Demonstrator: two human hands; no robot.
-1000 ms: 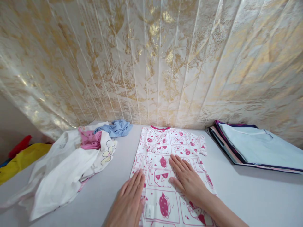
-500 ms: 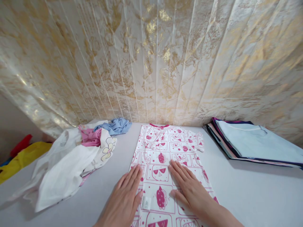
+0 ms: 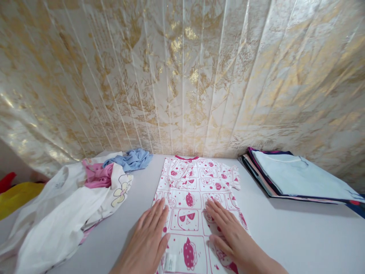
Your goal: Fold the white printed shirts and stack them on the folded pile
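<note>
A white child's T-shirt (image 3: 186, 220) with a pink cartoon print and pink neckband lies flat in front of me, neck end away from me. Its left side is folded inward, while the right sleeve sticks out. My left hand (image 3: 149, 232) lies flat along the shirt's left edge, partly over the table. On the right half of the shirt rests my right hand (image 3: 229, 230), palm down with the thumb apart. Neither hand grips anything. A small white label (image 3: 170, 262) shows beside my left thumb. The shirt's lower end runs out of view.
Loose clothes, among them a white garment (image 3: 57, 213), a pink one (image 3: 98, 175) and a blue one (image 3: 132, 159), lie heaped on the left. Yellow cloth (image 3: 19, 198) is at the far left. A folded clothes stack (image 3: 299, 177) sits right. Behind hangs a gold-patterned curtain (image 3: 182, 76).
The view has tilted up slightly and shifted right. My right hand has moved slightly to the right on the shirt; my left hand stays at its left edge.
</note>
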